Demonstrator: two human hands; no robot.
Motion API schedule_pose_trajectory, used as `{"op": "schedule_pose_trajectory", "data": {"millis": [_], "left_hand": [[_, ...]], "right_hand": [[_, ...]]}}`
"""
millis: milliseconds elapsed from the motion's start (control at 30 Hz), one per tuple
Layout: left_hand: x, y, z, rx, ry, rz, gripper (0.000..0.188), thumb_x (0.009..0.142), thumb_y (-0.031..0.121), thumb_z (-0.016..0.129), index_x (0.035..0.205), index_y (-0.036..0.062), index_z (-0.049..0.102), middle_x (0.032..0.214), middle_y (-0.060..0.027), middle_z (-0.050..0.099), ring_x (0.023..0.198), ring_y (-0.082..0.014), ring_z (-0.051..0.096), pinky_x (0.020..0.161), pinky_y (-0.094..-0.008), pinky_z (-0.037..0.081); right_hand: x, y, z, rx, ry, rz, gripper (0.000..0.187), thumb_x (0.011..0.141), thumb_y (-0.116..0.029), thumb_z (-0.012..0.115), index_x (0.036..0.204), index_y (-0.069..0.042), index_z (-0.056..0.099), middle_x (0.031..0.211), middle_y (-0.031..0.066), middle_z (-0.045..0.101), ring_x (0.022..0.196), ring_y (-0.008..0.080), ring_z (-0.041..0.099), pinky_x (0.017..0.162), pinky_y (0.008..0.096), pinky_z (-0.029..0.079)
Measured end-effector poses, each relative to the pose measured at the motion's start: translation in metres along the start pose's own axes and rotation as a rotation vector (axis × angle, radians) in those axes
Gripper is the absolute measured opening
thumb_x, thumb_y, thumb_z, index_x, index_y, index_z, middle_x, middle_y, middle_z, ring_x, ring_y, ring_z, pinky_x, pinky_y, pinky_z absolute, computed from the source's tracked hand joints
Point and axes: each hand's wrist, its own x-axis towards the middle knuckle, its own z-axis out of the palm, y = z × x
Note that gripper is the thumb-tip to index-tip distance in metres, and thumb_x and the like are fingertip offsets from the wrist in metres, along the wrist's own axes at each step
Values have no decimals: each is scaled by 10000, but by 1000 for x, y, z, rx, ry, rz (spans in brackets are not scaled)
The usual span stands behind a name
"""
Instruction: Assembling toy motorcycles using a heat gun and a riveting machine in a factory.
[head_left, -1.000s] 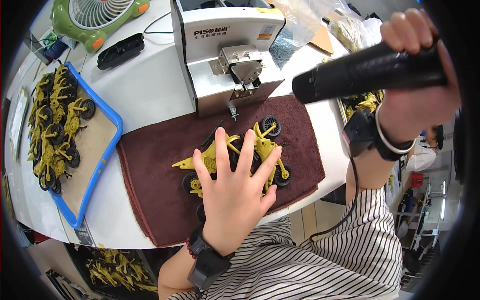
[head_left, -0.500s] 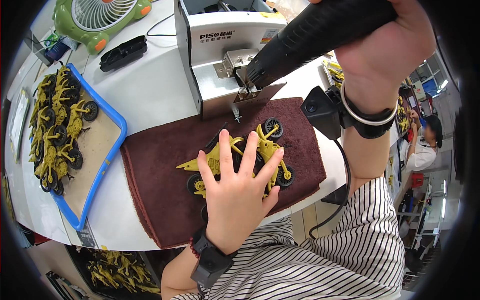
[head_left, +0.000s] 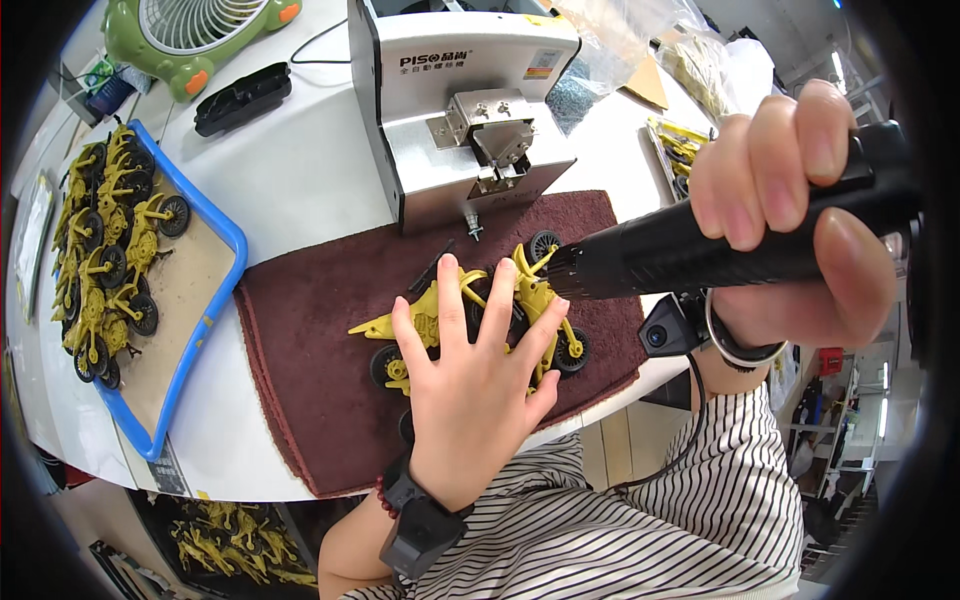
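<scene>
Left hand (head_left: 460,400) palm down, fingers spread over yellow toy motorcycles (head_left: 537,298) lying on a maroon towel (head_left: 310,340), counter (head_left: 300,170) beneath. Right hand (head_left: 785,215): fingers closed round a black electric screwdriver (head_left: 650,250), its nose beside the right-hand motorcycle; contact can't be told. Screw feeder (head_left: 450,90) stands just beyond towel. Blue-rimmed tray (head_left: 236,252) at left, heaped with similar motorcycles.

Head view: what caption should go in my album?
Left hand spread over yellow toy motorbikes on a brown mat; right hand grips a black handheld tool.
</scene>
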Motion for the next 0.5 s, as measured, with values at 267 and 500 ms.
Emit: {"op": "schedule_pose_trajectory", "data": {"millis": [267,500], "left_hand": [[0,0,0,-26,2,4,540,767,453,694,1293,368,603,1481,-69,379,1377,-437,308,1028,-674,274],[-1,-2,0,-26,-8,-12,539,763,443,700,1289,364,606,1481,-69,378,1379,-437,308,1028,-678,274]], "right_hand": [[13,8,28,17,165,163,302,792,-171,611,1010,-57,435,839,51,533,715,164,531,697,316,457],[5,24,20,-37,145,117,306,791,-171,625,1005,-62,436,828,49,533,706,166,535,688,322,463]]}}
